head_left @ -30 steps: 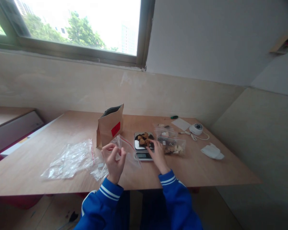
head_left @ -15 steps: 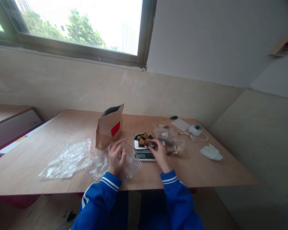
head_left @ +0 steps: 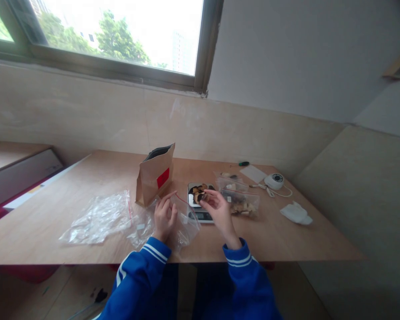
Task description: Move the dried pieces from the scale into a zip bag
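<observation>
The left hand [head_left: 164,216] grips a clear zip bag [head_left: 183,218] with a red seal strip, fingers pinching its mouth so that it gapes toward the right. The bag hangs down from the hand to the wooden table [head_left: 86,178] at its near edge. The right hand [head_left: 216,209] is raised just right of the bag's mouth, its fingertips closed on a small dark brown piece [head_left: 201,196] held above the near side of the scale. The small kitchen scale [head_left: 200,209] sits just beyond both hands, its tray carrying more brown pieces [head_left: 197,190]; its display strip faces the person, partly hidden behind the bag. Just right of the scale lies a filled zip bag [head_left: 242,202] with pale and dark pieces inside, and another bag sits behind it. A brown paper pouch [head_left: 155,178] with a red label stands upright, open at the top, left of the scale. A heap of empty clear bags [head_left: 98,218] lies further left. Far right on the table are a white round device [head_left: 275,180] with its cable and a white crumpled cloth [head_left: 295,212]
</observation>
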